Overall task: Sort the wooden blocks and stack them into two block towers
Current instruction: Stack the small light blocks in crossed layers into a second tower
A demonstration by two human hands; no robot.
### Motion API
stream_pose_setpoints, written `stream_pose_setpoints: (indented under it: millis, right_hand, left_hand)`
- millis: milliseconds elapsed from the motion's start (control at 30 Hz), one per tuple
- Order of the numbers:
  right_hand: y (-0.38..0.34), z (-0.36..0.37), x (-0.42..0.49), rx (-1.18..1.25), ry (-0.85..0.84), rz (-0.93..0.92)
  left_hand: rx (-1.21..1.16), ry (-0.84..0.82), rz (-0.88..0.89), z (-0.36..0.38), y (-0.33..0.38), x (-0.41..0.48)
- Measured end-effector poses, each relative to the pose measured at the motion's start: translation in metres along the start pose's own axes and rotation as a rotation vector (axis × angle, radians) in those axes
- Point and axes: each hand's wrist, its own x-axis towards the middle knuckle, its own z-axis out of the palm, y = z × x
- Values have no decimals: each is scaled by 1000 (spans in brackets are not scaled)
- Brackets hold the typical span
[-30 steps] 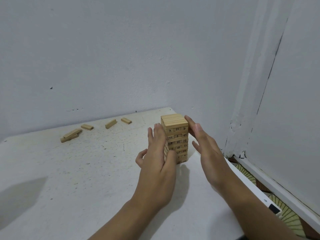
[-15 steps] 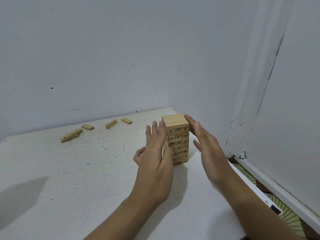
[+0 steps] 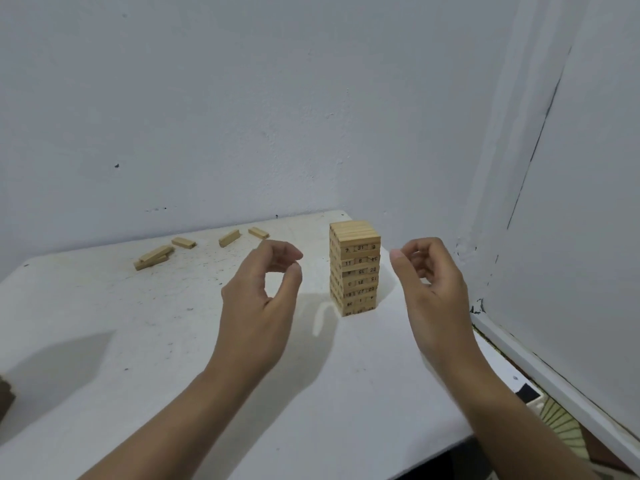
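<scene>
A tower of numbered wooden blocks [image 3: 356,268] stands upright near the far right corner of the white table [image 3: 138,341]. My left hand [image 3: 263,299] hovers to the left of the tower and my right hand [image 3: 429,285] to its right. Neither touches it. Both hands have loosely curled fingers and hold nothing. Several loose blocks lie at the back left: a small pile of two [image 3: 154,257], a single block [image 3: 183,242], another [image 3: 229,238] and one more [image 3: 258,232].
The table is pushed against the grey back wall. A second wall with a white baseboard [image 3: 519,355] runs close along the right side. A dark object [image 3: 5,400] shows at the left edge of the view. The table's front edge is near my forearms.
Both hands have drawn back from the tower's sides, where their straight fingers were pressed, and their fingers have curled loosely. The tower stands free and unmoved.
</scene>
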Motion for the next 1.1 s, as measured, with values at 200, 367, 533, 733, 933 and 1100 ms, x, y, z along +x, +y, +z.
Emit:
stream_pose_setpoints:
  millis: [200, 367, 533, 733, 933, 1100]
  right_hand:
    - [-20, 10, -27, 44, -117, 19]
    - [-36, 37, -46, 49, -345, 20]
    - [-39, 88, -49, -145, -581, 30]
    - [-22, 158, -29, -416, -714, -95]
    - [-4, 212, -1, -521, -719, -138]
    - [11, 250, 21, -536, -731, -175]
  left_hand:
    - [33, -37, -50, -34, -10, -13]
    - [134, -50, -130, -69, -29, -16]
    - [386, -88, -294, -96, -60, -3]
    - [655, 19, -433, -109, -99, 32]
    - [687, 99, -482, -113, -138, 66]
    - [765, 121, -476, -111, -156, 87]
